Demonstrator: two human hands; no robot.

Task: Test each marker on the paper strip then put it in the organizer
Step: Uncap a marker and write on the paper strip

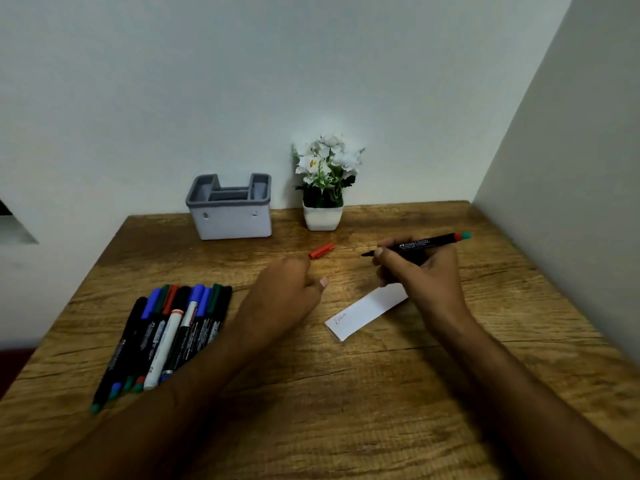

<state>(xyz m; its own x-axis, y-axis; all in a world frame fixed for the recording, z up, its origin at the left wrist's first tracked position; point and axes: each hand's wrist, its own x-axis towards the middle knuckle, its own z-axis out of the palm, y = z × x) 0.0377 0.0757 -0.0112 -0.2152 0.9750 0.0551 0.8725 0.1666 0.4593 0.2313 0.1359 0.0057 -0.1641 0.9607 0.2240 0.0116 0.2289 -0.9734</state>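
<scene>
Right hand [420, 275] is gripping an uncapped black marker [415, 244] above the wooden table [346, 393], while the left hand [294, 289] is resting loosely curled and holding nothing.

The marker is lying nearly level in the fingers, its tip pointing left and its red-and-teal end pointing right; it is hanging clear of the white paper strip [363, 311], which is lying just beside and partly under the right hand and is bearing a small scribble near its left end. A red cap [322, 251] is lying on the table just beyond the left hand's knuckles. A bunch of capped markers [166, 334] is lying at the left, well apart from the grey organizer [230, 209], which is standing at the back against the wall next to a potted white flower plant [323, 188].
</scene>
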